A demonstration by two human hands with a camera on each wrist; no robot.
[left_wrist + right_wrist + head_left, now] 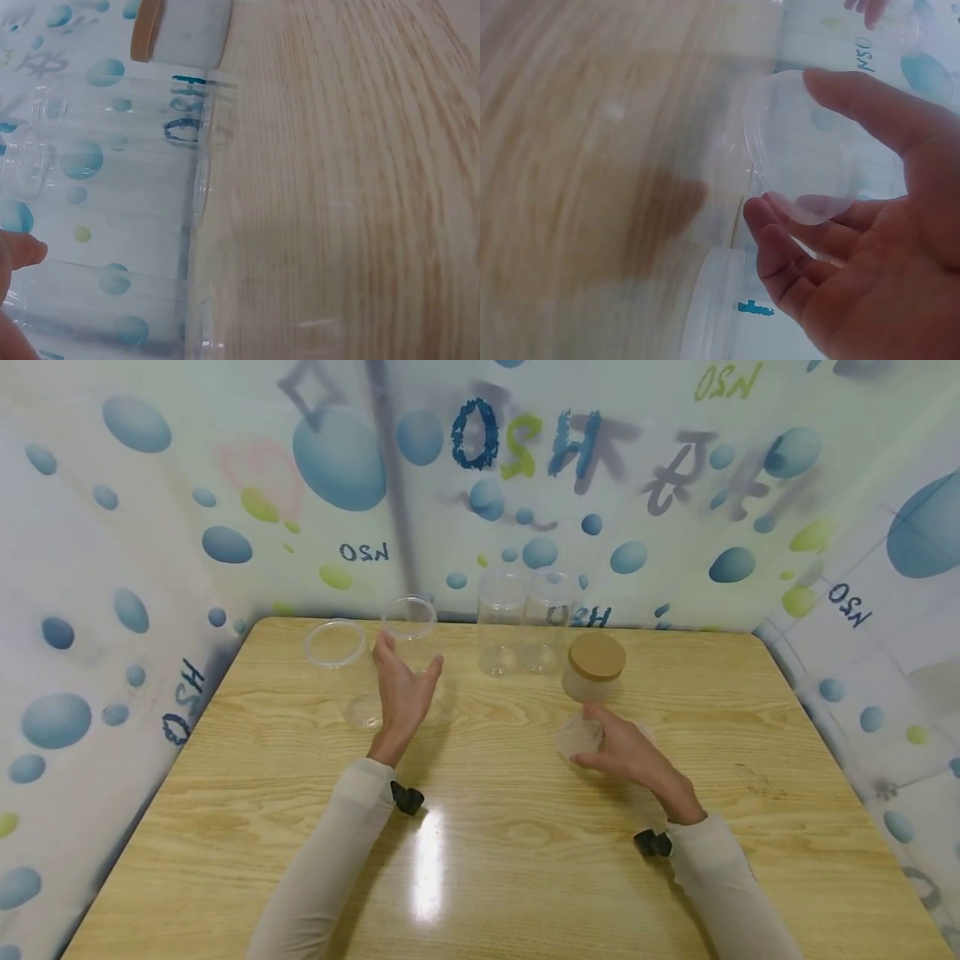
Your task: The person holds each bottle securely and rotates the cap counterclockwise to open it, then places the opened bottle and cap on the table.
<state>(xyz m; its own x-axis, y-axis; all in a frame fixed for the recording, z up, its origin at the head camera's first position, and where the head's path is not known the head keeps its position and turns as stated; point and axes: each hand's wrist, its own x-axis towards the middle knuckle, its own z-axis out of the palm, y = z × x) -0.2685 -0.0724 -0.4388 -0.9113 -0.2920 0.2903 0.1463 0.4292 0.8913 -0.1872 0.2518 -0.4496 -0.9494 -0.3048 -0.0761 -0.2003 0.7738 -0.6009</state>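
Bare wood of the table [517, 877] lies open between the two sleeves [322, 868], a streak of glare across it. Farther in, the right hand [630, 747] pinches a translucent disc [576, 739] between thumb and fingers. Open room runs from there to the left hand [405, 685], whose thumb and fingers are wide apart at a clear container [411, 633]; I cannot tell whether they touch it. Another clear container [337, 681] stands just left. Behind the disc, a frosted jar [587, 685] with a brown lid [597, 657] stands in the way, two tall containers [498, 627] near its left. Past the far edge, the backdrop [637, 527] bears large mirrored "H2O" lettering.
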